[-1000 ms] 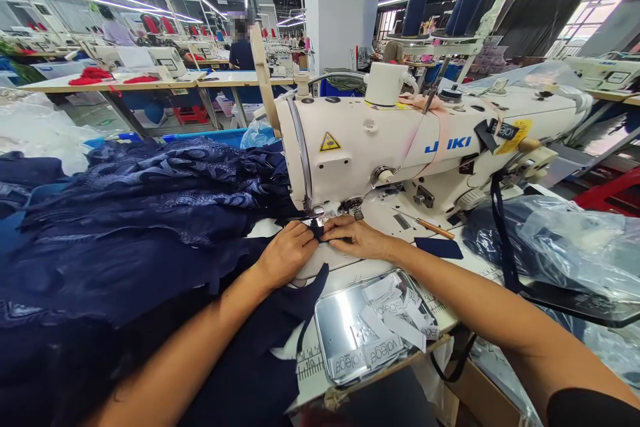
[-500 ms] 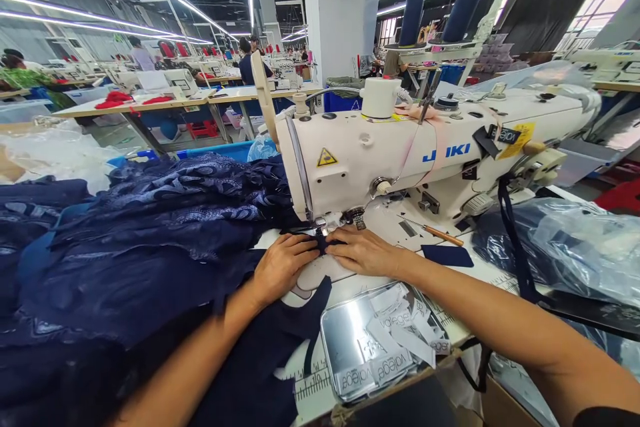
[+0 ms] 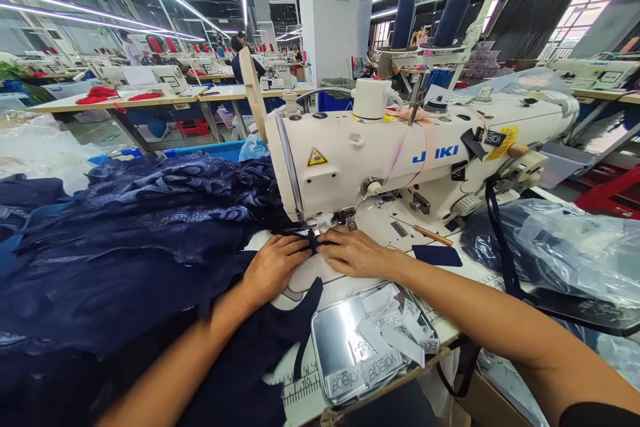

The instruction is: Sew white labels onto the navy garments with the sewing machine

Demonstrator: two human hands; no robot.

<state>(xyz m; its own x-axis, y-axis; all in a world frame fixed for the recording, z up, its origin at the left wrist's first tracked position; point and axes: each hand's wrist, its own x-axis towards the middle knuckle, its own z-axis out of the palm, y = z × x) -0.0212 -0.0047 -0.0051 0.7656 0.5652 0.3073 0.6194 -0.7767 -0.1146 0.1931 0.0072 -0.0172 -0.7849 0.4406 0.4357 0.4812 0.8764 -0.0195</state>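
A white JUKI sewing machine (image 3: 345,153) stands in front of me, its presser foot (image 3: 313,229) low over a narrow strip of navy fabric (image 3: 313,245). From the left, my left hand (image 3: 274,267) presses and grips the strip with its fingers together, close to the foot. My right hand (image 3: 355,252) has hold of the strip from the right, fingers bent, just beside the needle area. The needle is too small to make out, and the fingertips partly hide the cloth. More navy fabric (image 3: 260,340) hangs over the table's front edge, under my left forearm.
Navy patterned garments (image 3: 140,267) are heaped at left. A metal tray (image 3: 333,333) of white labels (image 3: 387,327) lies in front. Behind my right hand are a wooden-handled tool (image 3: 434,235) and a navy fabric piece (image 3: 437,255). Plastic-bagged goods (image 3: 560,240) sit at right.
The whole view has shifted slightly, so things appear a little farther left. Both hands keep their places on the strip at the presser foot, with hardly any visible movement.
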